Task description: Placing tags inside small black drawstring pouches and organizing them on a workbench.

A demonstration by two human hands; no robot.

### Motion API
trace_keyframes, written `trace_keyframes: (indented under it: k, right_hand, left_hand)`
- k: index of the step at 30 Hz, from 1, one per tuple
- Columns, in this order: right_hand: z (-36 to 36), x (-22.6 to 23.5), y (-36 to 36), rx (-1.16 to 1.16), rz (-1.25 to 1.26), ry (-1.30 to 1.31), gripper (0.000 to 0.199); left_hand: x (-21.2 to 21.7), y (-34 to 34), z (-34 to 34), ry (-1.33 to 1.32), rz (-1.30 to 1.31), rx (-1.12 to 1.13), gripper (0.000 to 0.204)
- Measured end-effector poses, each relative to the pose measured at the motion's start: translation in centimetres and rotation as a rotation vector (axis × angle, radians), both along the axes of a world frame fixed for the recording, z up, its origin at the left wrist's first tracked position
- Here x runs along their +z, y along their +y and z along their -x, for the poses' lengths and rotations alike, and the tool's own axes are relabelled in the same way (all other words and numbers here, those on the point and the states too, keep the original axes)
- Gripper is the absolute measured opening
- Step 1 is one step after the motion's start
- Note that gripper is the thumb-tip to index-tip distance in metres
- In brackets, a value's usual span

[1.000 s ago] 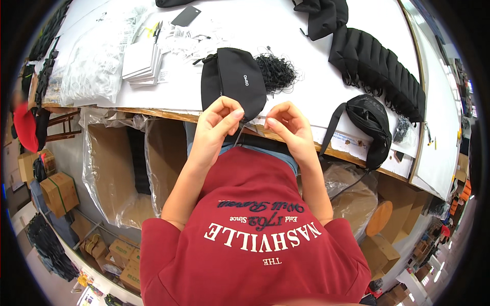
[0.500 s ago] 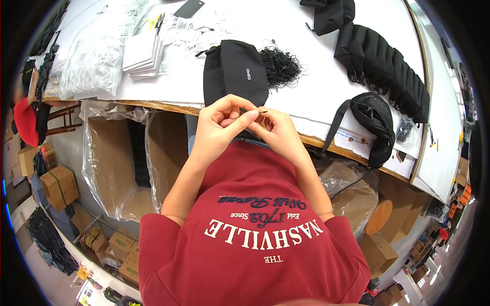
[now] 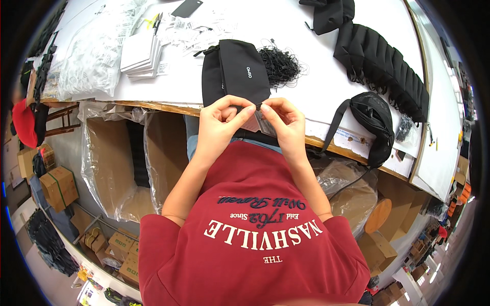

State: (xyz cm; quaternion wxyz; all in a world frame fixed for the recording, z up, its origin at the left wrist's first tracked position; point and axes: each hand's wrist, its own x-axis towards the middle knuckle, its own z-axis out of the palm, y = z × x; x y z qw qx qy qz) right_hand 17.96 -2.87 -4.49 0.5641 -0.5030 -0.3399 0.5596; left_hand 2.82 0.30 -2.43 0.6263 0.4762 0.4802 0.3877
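Note:
My left hand (image 3: pixel 220 122) and my right hand (image 3: pixel 286 121) meet in front of the table edge, thumb and forefinger of each pinched together. A small bit of black tag string (image 3: pixel 258 107) shows between their fingertips; most of it is hidden. Below the fingertips hangs a pale, card-like tag (image 3: pixel 251 124), partly covered by the left thumb. Just beyond my hands a flat black zip pouch (image 3: pixel 239 69) lies at the table's edge. A tangled heap of black tag strings (image 3: pixel 279 66) rests against the pouch's right side.
On the white table (image 3: pixel 311 97) are a clear bag of white labels (image 3: pixel 92 64), stacked white cards (image 3: pixel 139 53) and scissors (image 3: pixel 157 21). A row of black pouches (image 3: pixel 383 61) and a black strapped bag (image 3: pixel 370 120) lie right. Plastic-lined cartons (image 3: pixel 117 163) stand underneath.
My right hand has shifted slightly right and its fingers have risen to a fingertip pinch. The pale tag now shows below the hands. The pouch has shifted slightly.

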Motion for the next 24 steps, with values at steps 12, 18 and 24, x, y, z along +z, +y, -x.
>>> trace_keyframes:
  k: [12,18,24]
  right_hand:
    - [-0.1,0.2,-0.3,-0.031,-0.038,-0.185,0.009]
    - [-1.2,1.1,0.0,0.17,-0.042,0.008,0.01]
    - [-1.7,1.2,-0.2,0.326,-0.053,0.061,0.011]
  left_hand:
    - [0.1,-0.2,-0.5,-0.003,0.042,0.044,0.007]
    - [-0.2,0.6,1.0,-0.248,0.095,-0.205,0.01]
    - [-1.0,1.0,1.7,-0.338,0.05,-0.24,0.011]
